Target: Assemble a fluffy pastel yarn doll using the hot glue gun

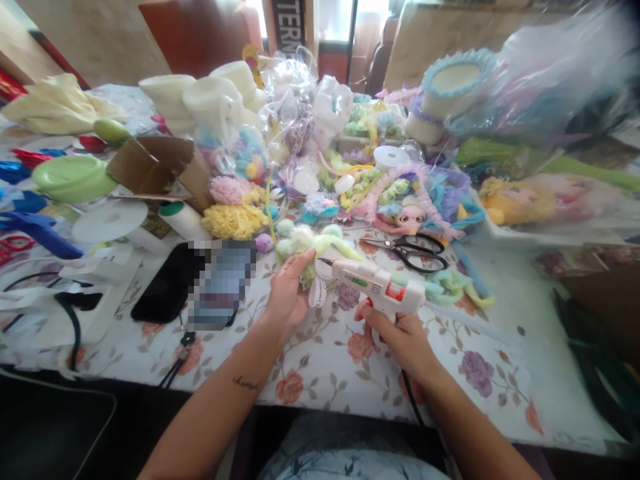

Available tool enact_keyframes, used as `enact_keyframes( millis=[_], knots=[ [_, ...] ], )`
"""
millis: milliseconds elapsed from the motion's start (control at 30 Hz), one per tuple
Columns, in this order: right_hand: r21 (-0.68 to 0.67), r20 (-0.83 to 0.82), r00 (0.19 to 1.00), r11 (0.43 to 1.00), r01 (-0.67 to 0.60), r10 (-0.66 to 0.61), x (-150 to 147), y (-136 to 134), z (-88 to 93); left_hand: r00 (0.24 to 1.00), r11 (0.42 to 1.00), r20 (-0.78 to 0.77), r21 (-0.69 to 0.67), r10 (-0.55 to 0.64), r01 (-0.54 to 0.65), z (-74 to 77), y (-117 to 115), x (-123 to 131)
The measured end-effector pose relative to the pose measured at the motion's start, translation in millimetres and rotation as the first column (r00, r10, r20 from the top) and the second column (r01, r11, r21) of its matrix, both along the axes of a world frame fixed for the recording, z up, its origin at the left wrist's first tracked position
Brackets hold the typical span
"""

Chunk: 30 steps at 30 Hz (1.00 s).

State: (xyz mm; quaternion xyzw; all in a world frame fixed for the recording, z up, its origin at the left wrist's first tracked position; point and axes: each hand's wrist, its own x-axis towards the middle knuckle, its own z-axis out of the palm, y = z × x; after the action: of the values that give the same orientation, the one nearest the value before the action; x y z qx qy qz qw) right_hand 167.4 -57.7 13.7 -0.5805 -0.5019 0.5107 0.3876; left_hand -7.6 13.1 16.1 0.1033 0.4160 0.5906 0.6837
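My right hand (403,337) is wrapped around the handle of a white hot glue gun (373,280), a finger at its red trigger. The nozzle points left, close to my left hand (290,290). Between the thumb and fingers of that hand is a fluffy pom-pom piece (302,237) in pale green and cream. A light yellow-green fuzzy strip (340,245) extends to the right from it. Below the nozzle is a small white, ear-like piece (319,288); whether it is attached cannot be made out. Black-handled scissors (420,253) lie just beyond the glue gun.
Two phones (163,283) lie left of my hands, beside a white charger (80,300) with cables. Behind are a thread cone (183,221), yellow yarn (235,221), a cardboard box (157,167) and doll heads (411,217). Pastel fuzzy strips (453,287) lie right. A cord hangs under the glue gun.
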Motion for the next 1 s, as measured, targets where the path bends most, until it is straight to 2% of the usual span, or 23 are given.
enact_keyframes(
  millis=[300,667,1000],
  knots=[
    [-0.002,-0.018,1.0,1.0,-0.005,0.005,0,-1,-9.6,1.0,0.999,-0.001,0.037,0.008,-0.008,1.9,-1,3],
    [0.031,0.061,0.998,0.999,0.008,-0.01,2,-1,-7.9,1.0,1.0,0.002,0.015,0.012,-0.013,4.1,-1,3],
    [0.002,0.046,0.999,1.0,0.008,-0.008,0,-2,-12.9,1.0,1.0,0.0,0.028,0.002,-0.002,-1.4,-1,1]
  ],
)
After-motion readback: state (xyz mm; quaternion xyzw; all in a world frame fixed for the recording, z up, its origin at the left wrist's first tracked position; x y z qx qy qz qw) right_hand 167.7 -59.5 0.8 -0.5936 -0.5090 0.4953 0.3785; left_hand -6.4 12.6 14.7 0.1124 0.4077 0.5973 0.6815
